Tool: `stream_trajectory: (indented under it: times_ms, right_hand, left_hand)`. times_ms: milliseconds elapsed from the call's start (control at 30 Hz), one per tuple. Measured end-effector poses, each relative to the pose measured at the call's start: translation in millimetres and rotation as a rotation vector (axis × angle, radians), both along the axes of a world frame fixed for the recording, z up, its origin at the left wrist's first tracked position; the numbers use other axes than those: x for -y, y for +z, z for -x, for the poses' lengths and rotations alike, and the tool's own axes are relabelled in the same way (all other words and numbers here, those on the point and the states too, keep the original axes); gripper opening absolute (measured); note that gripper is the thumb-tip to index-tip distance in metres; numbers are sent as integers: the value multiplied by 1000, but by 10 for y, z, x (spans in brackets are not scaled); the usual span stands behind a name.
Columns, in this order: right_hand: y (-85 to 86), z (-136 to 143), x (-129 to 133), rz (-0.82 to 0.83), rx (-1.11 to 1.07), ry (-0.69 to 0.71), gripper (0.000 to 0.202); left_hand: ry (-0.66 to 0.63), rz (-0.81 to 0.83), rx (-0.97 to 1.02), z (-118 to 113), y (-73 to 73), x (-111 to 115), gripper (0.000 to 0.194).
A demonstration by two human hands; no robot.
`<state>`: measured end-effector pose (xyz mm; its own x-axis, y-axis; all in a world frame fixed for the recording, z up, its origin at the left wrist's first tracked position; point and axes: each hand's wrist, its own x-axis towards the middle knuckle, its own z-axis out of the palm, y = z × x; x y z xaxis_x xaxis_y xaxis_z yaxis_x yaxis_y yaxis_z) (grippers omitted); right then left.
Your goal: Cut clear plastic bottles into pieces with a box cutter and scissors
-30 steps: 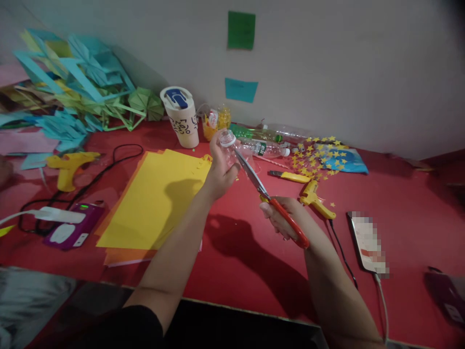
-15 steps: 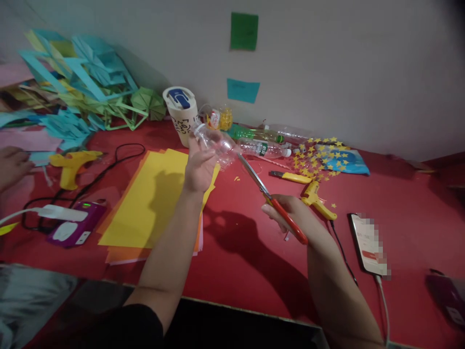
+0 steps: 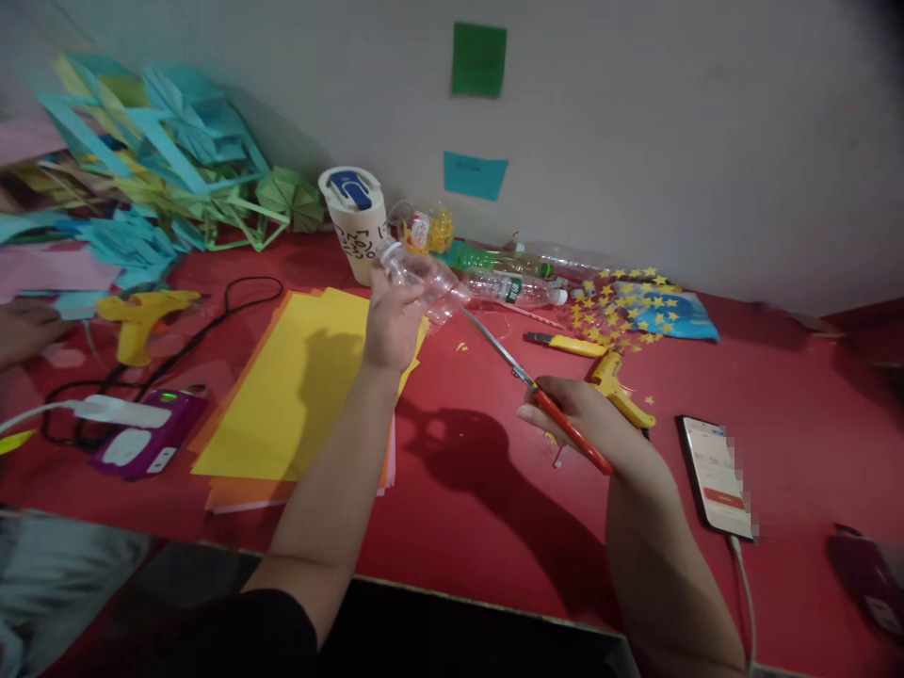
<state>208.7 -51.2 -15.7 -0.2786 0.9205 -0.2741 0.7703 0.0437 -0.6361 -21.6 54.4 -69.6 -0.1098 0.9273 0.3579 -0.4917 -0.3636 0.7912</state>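
Note:
My left hand [image 3: 393, 325] grips a clear plastic bottle piece [image 3: 430, 282] by its neck end, tilted so the wide end faces right. The red-handled scissors [image 3: 572, 428] are in my right hand [image 3: 583, 419], blades closed together and pointing up and left, their tip close to the edge of the bottle piece. Whether the tip touches the plastic I cannot tell. Below my left hand lies a stack of yellow and orange paper [image 3: 282, 395]. Behind it stands a white cup with a blue lid [image 3: 353, 231].
Several bottles [image 3: 505, 287], a yellow cutter [image 3: 565, 345], a glue gun [image 3: 616, 386] and yellow stars [image 3: 628, 306] lie at the back right. A phone [image 3: 717, 476] is at right. At left are another glue gun [image 3: 141, 320], a purple power strip [image 3: 152, 438] and another person's hand [image 3: 28, 330].
My right hand and the scissors have shifted slightly right and down, away from the bottle piece. The bottle piece is turned slightly in my left hand.

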Motion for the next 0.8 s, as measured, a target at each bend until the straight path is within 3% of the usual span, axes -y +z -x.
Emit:
stream_trajectory:
  times_ms: [167,533,800]
  right_hand:
    - [0,-26,9,10,-26,-8,61]
    - [15,67,43,95,-189,-34,59]
    - [12,84,35,119,-151,-67,58]
  left_hand:
    - [14,38,-23,-32,28,24,29]
    - [-22,59,-35,-107,-13,23,51]
    - [6,101,-35,-129,-40,2,46]
